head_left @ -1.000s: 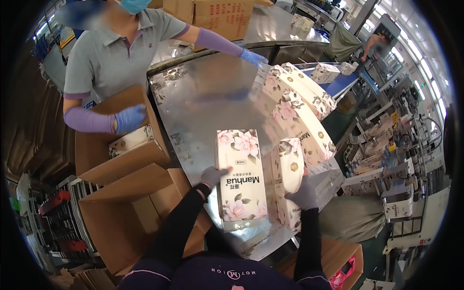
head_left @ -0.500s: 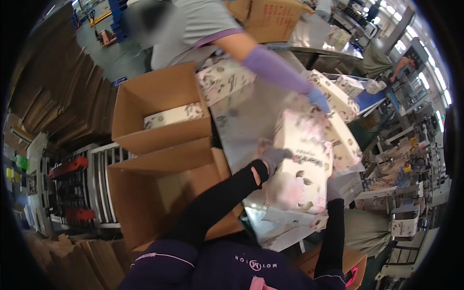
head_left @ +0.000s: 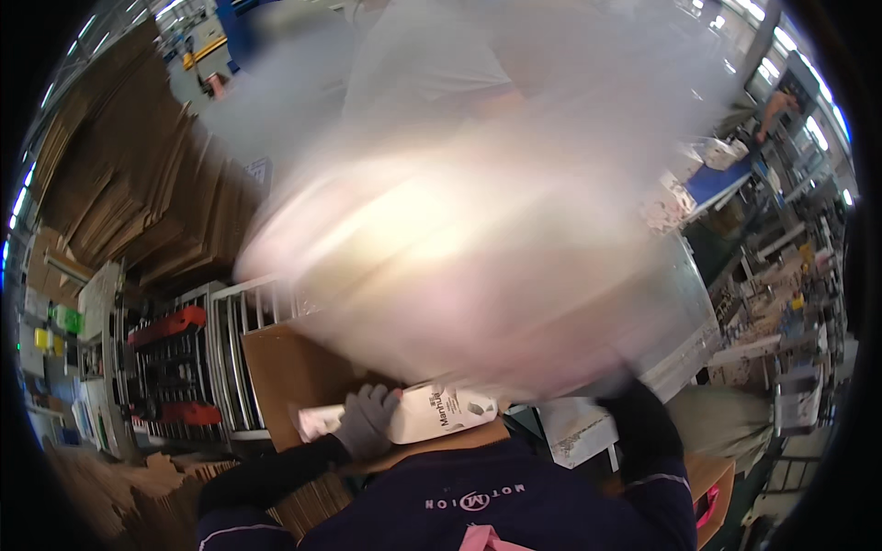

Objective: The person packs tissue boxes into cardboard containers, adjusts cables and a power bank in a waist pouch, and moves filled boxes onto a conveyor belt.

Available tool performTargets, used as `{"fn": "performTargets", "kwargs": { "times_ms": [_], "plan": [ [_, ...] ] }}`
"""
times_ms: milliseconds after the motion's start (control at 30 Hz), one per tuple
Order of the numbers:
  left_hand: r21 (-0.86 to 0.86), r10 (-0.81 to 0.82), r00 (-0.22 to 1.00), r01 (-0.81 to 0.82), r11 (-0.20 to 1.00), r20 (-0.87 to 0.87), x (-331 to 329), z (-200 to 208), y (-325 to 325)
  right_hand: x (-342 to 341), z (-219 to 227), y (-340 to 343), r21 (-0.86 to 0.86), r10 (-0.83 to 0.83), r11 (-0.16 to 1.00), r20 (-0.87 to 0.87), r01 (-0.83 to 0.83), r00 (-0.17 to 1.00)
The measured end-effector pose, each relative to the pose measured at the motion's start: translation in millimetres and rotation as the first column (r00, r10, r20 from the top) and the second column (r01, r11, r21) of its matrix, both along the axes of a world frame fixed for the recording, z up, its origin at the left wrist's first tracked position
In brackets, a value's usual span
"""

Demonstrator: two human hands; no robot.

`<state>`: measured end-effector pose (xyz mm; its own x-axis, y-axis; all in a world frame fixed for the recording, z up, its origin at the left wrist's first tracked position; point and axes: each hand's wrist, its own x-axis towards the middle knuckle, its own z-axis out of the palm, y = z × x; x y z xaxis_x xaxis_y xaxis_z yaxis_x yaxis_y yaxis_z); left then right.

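Note:
My left hand (head_left: 367, 422), in a grey glove, has its fingers wrapped over a cream pack (head_left: 446, 413) with a floral print. That pack lies slantwise at the mouth of an open cardboard box (head_left: 280, 372). A large pale pink-and-cream shape (head_left: 459, 266), smeared by motion, fills the middle of the view; it looks like a similar flower-printed pack close to me. At its lower right edge ends my right arm's black sleeve (head_left: 643, 418). My right hand is blurred or covered there, so its fingers and grip do not show.
A person in grey (head_left: 427, 55) is across from me, mostly veiled by the blur. Flattened cardboard (head_left: 119, 165) is stacked at the left, beside a roller conveyor (head_left: 243, 367). A metal table (head_left: 684, 335) shows at the right. Another cardboard box (head_left: 712, 477) is low at the right.
My left hand has moved from the pack on the table down and left to the near box. A large blurred pale shape now covers the table, far box and much of the person across.

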<state>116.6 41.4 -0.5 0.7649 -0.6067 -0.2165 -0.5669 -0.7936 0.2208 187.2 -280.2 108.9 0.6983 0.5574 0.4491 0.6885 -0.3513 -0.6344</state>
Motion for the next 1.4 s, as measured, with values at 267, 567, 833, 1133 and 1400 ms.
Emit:
{"fn": "performTargets", "kwargs": {
  "times_ms": [267,567,833,1133,1400],
  "plan": [
    [0.345,-0.041,0.871,0.237,0.908,-0.490,-21.2,-201.6,3.0,50.2,-268.4,142.9,-0.650,0.141,0.532,-0.564,-0.543,0.814],
    [0.684,0.431,0.842,-0.107,0.722,-0.323,48.5,-54.5,-57.9,137.3,-111.7,-52.9,0.032,0.352,0.844,-0.786,-0.535,0.508],
    [0.015,-0.362,0.930,0.364,0.931,-0.062,123.1,12.9,-178.2,323.1,-122.4,-401.4,-0.713,-0.872,0.188,0.196,0.675,0.449],
    [0.050,-0.230,0.802,0.244,0.969,0.551,294.5,46.0,-366.9,313.9,-154.6,-269.4,-0.469,-0.372,0.741,0.308,0.480,0.876],
    [0.103,-0.339,0.908,0.323,0.941,0.247,285.8,-10.5,-365.8,402.8,-129.4,-464.4,-0.427,-0.836,0.208,0.389,0.880,0.387]
  ]
}}
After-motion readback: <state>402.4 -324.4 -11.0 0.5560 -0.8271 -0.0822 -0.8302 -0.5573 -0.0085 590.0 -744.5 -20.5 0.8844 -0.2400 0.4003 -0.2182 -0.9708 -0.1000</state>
